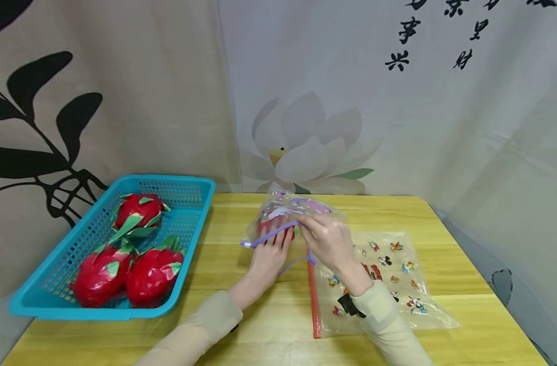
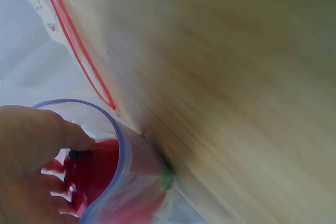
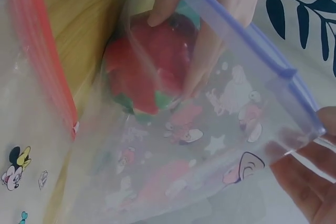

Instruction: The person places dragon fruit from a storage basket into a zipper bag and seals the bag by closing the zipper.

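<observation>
My left hand [image 1: 270,256] reaches through the purple-zip mouth of a clear printed zip bag [image 1: 319,205]. Inside, its thumb and fingers grip a red dragon fruit [image 3: 144,72] with green-tipped scales. In the left wrist view the same dragon fruit [image 2: 94,174] sits just within the round purple rim [image 2: 122,145]. My right hand [image 1: 329,239] pinches the bag's edge near one end of the zip, holding the mouth apart. The right wrist view has right-hand fingers [image 3: 304,182] at the zip's corner.
A blue plastic basket [image 1: 193,223] stands at the left with three red dragon fruits [image 1: 102,274]. A second clear bag [image 1: 411,284], red-zipped and printed with cartoon figures, lies flat under the right forearm. A printed curtain [image 1: 168,101] hangs behind the wooden table [image 1: 260,335].
</observation>
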Demonstrator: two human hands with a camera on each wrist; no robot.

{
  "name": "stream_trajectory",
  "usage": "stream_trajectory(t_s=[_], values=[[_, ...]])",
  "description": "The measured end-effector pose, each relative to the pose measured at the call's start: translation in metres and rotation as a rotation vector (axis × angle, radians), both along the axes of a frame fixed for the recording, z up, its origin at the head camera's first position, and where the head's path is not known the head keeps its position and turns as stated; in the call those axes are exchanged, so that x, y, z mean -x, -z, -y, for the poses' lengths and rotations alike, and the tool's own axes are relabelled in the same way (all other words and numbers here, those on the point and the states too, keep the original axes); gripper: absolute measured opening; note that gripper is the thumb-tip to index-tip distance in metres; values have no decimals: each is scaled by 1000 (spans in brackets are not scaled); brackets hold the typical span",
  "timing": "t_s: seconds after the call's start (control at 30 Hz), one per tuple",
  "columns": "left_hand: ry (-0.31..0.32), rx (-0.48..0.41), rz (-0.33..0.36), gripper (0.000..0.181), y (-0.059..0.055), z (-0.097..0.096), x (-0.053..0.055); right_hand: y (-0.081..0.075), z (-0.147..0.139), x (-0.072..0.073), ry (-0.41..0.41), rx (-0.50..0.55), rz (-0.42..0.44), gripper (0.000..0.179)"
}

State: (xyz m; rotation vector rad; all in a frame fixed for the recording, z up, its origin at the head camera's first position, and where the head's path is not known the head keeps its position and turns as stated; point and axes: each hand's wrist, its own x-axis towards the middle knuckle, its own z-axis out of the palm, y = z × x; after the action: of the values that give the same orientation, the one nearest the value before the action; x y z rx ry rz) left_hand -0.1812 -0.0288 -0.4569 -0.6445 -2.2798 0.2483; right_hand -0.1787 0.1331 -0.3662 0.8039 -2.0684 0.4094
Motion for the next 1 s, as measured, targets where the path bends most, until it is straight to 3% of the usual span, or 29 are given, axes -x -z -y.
stream_trajectory(t_s=[0.27,0.63,0.9,1.0], values=[[-39,27,86,72,-2,-3,0,2,1,0,-10,-10,-19,20],[-103,92,145,76,-1,-7,3,1,2,-2,-28,9,-14,20],[-116,120,60,64,-1,-9,10,-1,2,-3,-28,16,-19,21],[-126,136,66,58,-2,-10,12,-2,2,-4,-27,15,-21,21]])
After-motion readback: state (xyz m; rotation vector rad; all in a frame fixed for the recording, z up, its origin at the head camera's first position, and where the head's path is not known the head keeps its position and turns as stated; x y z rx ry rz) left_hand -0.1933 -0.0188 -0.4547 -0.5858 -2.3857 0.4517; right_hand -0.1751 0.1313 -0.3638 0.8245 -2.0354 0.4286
